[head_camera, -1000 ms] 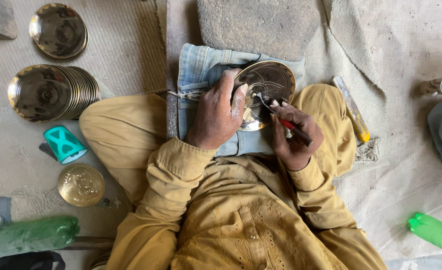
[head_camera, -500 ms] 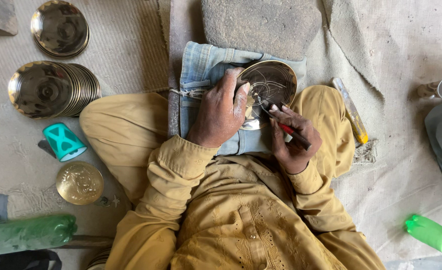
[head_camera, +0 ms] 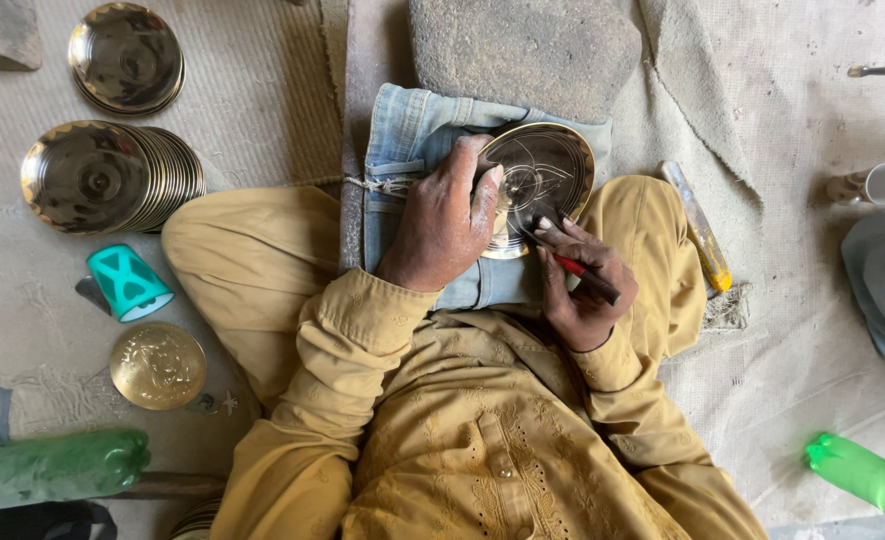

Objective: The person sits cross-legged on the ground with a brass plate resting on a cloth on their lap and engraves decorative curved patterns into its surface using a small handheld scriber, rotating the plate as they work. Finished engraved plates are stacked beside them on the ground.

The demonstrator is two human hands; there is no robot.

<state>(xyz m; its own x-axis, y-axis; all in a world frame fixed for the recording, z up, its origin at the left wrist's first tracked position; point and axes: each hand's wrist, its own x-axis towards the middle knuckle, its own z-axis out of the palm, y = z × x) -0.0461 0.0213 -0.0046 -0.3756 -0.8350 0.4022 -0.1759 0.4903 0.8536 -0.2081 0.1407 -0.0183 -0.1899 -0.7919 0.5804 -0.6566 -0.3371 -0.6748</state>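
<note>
A round brass plate (head_camera: 555,163) with scratched line patterns lies on a folded blue denim cloth (head_camera: 403,130) in my lap. My left hand (head_camera: 445,218) presses down on the plate's left side and holds it still. My right hand (head_camera: 581,280) is closed on a thin red-and-black engraving tool (head_camera: 573,268), its tip touching the plate's lower part. Mustard-yellow sleeves and trousers cover my arms and crossed legs.
Two stacks of brass plates (head_camera: 113,175) (head_camera: 128,58) sit at the left with a teal cup (head_camera: 128,282) and a single engraved brass plate (head_camera: 158,365). A flat stone (head_camera: 523,45) lies ahead. Green bottles (head_camera: 53,468) (head_camera: 863,475), a yellow-tipped tool (head_camera: 698,225) and a white cup (head_camera: 878,183) lie around.
My right hand with the tool has shifted slightly along the plate's lower edge. My left hand stays pressed on the plate.
</note>
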